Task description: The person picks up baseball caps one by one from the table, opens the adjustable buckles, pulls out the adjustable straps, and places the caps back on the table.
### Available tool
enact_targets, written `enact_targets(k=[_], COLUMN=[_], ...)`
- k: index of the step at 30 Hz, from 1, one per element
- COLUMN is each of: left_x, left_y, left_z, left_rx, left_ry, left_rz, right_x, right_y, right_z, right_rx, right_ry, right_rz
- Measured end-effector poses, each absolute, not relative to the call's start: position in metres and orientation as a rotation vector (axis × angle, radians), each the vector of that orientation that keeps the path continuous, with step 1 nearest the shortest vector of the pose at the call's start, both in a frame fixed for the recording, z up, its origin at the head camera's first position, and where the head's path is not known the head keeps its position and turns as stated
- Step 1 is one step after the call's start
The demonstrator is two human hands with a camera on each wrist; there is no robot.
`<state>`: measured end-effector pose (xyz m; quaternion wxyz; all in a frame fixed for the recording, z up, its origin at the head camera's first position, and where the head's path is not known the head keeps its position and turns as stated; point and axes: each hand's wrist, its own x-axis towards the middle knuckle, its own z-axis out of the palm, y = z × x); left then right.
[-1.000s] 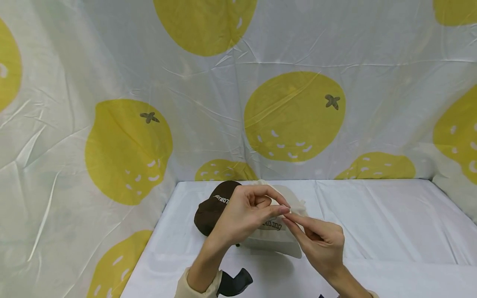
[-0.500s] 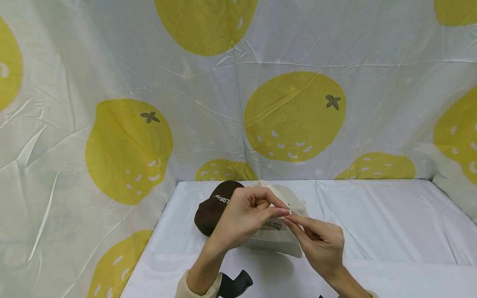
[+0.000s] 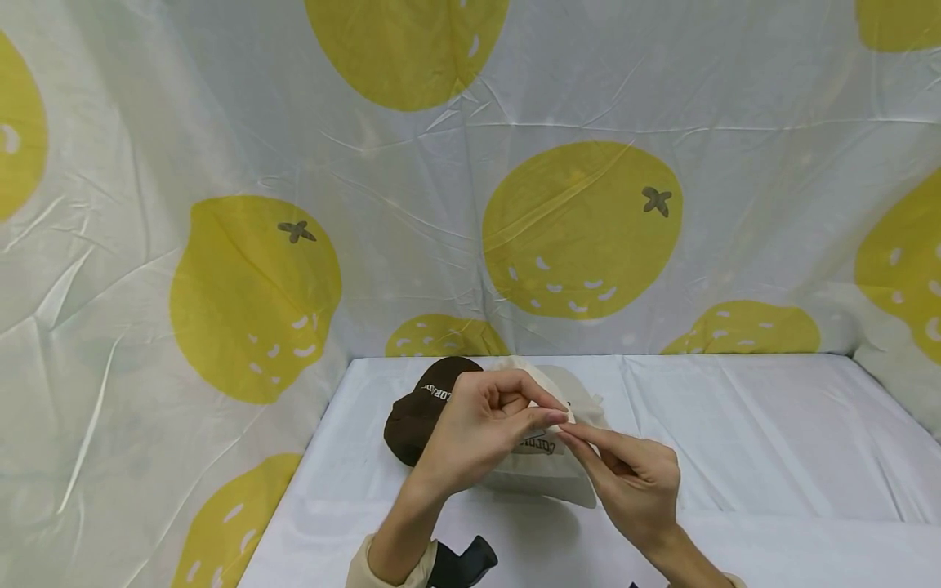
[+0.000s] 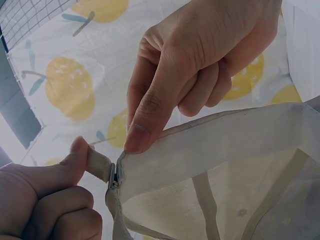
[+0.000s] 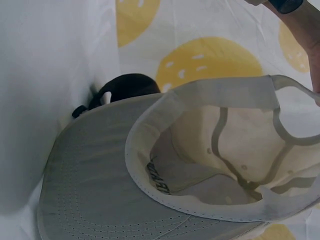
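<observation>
A cream baseball cap (image 3: 540, 483) with a grey-beige brim and dark lettering is held up over the table. My left hand (image 3: 478, 429) pinches the end of its back strap (image 4: 98, 164) between thumb and forefinger. Just below those fingers, a small metal buckle (image 4: 114, 177) sits on the strap. Beside the buckle, my right hand (image 3: 638, 480) pinches the cap's rear edge with thumb and index finger. The right wrist view shows the cap's hollow inside, its sweatband (image 5: 230, 93) and brim (image 5: 90, 170); the right hand is out of that frame.
A dark brown cap (image 3: 421, 412) with white lettering lies on the white-covered table (image 3: 772, 433), behind the left hand. Lemon-print cloth (image 3: 412, 245) walls the back and sides. A black wrist device (image 3: 463, 563) juts out from the left wrist.
Both hands stay almost in place with the same pinches. The left hand dips very slightly; the cream cap barely shifts.
</observation>
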<state>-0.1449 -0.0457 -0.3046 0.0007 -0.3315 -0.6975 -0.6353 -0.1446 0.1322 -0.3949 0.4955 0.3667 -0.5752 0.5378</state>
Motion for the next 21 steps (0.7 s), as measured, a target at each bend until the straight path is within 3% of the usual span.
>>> enact_targets(k=[21], left_x=[-0.1491], left_y=[-0.0478], left_z=[-0.314], left_rx=[-1.012], left_ry=[-1.964], left_rz=[-2.03], right_x=[-0.1443], right_y=[0.133], right_z=[-0.3931], right_rx=[0.859], right_ry=[-1.408], right_rz=[1.233])
